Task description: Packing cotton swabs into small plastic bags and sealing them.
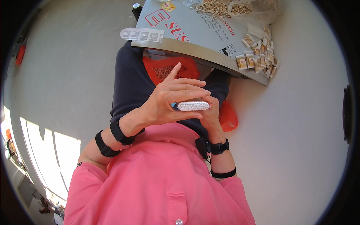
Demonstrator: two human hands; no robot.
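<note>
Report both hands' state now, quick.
Left hand: fingers extended, thumb opposite, around the bundle of white-tipped sticks; can't tell whether it grips.
Right hand: closed, holding the bundle at its right end.

Red capitals (pixel 177 31) and dark lettering (pixel 216 29) printed on the tabletop (pixel 202 42), blurred print (pixel 151 36) on its left-corner label strip (pixel 140 34).

Your blue-grey table (pixel 204 47) at twelve o'clock, on it a label strip (pixel 150 35) at nine, loose thin sticks (pixel 215 7) at one, small stick packets (pixel 262 56) at four
</note>
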